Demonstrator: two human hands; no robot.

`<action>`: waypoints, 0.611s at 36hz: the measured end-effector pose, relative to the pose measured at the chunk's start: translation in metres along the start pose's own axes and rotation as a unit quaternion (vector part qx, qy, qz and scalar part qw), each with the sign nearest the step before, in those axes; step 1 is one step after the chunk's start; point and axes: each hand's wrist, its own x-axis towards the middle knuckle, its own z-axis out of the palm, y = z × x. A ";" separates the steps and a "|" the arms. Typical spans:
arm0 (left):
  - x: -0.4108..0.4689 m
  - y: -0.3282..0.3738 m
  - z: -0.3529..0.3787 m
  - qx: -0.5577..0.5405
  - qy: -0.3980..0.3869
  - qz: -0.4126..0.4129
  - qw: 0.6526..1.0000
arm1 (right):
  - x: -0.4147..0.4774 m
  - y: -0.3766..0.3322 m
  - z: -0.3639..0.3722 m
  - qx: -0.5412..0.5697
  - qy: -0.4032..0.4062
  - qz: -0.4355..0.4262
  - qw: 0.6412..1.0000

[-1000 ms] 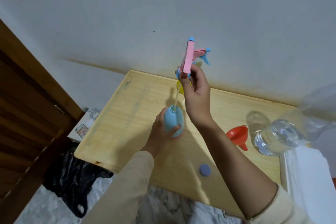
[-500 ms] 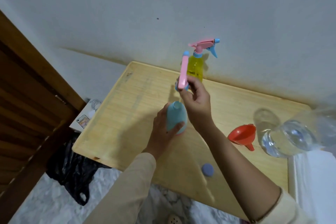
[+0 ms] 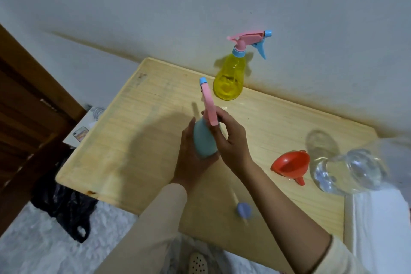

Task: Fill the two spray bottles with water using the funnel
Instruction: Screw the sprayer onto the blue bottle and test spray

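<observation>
The person is standing over a wooden table and holding a blue spray bottle just above the middle of it. The left hand is gripping the bottle's belly from below, with fingers and thumb wrapped round it. The right hand is curling its fingers round the base of a pink spray head right at the bottle's neck. The head is sticking up and away, with its blue tip on top. I cannot tell whether it is sitting fully on the neck.

A yellow spray bottle is standing upright at the far edge by the wall, its own pink and blue trigger top on. A red funnel is lying on its side to the right of the hands. Just beyond it a clear water bottle is looking blurred. A small blue cap is lying near the front edge, beside the right forearm. A black bag is slumping on the floor at the table's left corner.
</observation>
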 end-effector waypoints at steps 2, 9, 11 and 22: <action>0.006 0.001 -0.002 0.006 -0.016 0.035 0.999 | 0.007 0.001 -0.003 0.015 0.010 0.009 1.000; 0.014 0.022 -0.020 0.038 -0.078 0.106 0.991 | 0.028 -0.007 -0.024 0.120 0.012 0.114 0.986; 0.014 0.032 -0.023 0.036 -0.082 0.110 0.990 | 0.031 -0.013 -0.028 0.145 0.014 0.117 0.982; 0.011 0.094 -0.048 0.044 -0.099 0.145 0.983 | 0.034 -0.070 -0.025 0.146 0.141 0.098 0.974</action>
